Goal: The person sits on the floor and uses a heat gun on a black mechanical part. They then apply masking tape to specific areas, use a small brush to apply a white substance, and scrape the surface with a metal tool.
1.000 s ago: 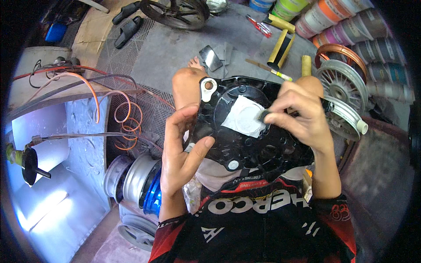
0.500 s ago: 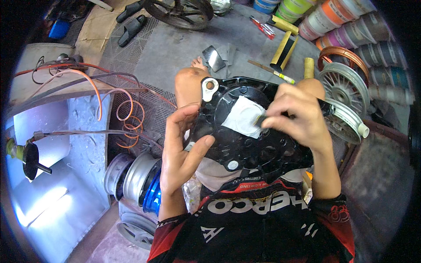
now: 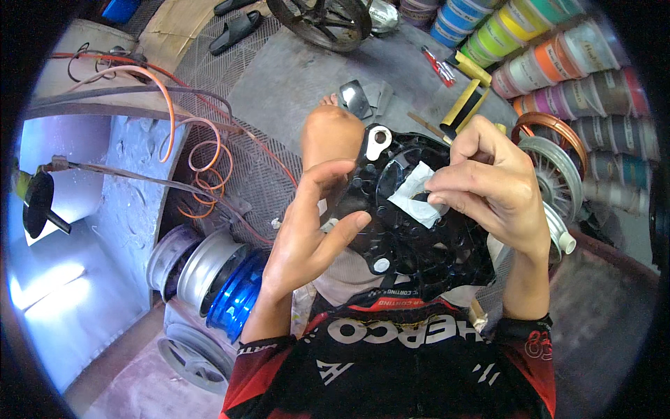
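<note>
A black, ribbed motorcycle engine cover [image 3: 391, 237] lies across my lap. On its round raised part sits a square of white masking tape [image 3: 421, 212], with a dark gap showing near its middle. My right hand [image 3: 492, 185] is closed in a pinch at the tape's upper right side; what small thing the fingertips hold is hidden. Along the cover's left edge my left hand [image 3: 314, 227] is open, thumb and fingers spread, the thumb over the edge. A white-coated lug [image 3: 379, 142] stands at the cover's top left corner, and a round white patch [image 3: 380, 265] marks its lower part.
Wheel rims stand at left, one of them blue [image 3: 239, 297], and more at right, including an orange rim [image 3: 558, 133]. Stacked coloured tubs [image 3: 551, 63] fill the upper right. A phone [image 3: 356, 99] lies beyond my knee. An orange coiled hose [image 3: 202, 167] hangs at left.
The view has shifted, so the cover appears turned. The right hand remains pinched at the tape, which now shows a dark gap. My left hand stays along the cover's edge.
</note>
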`<state>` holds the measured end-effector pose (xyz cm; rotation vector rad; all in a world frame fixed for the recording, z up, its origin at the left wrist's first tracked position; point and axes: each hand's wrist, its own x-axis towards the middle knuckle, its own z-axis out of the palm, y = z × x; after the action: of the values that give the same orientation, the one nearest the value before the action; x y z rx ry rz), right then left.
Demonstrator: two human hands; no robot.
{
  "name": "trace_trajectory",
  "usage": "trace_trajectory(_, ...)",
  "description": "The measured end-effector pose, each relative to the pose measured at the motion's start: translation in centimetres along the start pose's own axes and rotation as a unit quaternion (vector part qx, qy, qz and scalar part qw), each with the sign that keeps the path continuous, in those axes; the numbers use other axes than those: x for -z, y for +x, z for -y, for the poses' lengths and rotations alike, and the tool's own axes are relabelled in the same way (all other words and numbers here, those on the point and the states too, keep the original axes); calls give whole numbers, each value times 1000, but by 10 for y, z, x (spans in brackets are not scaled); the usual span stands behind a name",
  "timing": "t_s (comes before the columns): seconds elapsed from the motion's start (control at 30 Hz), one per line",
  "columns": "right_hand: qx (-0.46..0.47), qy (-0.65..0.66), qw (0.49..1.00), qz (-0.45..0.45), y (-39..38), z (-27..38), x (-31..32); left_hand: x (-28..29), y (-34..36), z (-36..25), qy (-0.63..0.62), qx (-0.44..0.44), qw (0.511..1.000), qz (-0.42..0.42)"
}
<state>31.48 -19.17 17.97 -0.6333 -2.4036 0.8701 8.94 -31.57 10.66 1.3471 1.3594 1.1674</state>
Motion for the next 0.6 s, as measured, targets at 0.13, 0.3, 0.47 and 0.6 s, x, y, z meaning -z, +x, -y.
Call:
trace_trajectory(0.13,8,-27,999,25,9,4,-6,0,0,-3,-34,26,999,9)
trace_trajectory(0.3,-3,-42,998,46,14,5,-15,2,1,0,-6,-1,1000,8)
trace_trajectory(0.47,23,-42,998,50,20,10,-14,4,-1,0,-7,-2,1000,20)
trace_trajectory(0.6,58,-46,996,51,22,0,4,6,2,-5,-29,22,998,56)
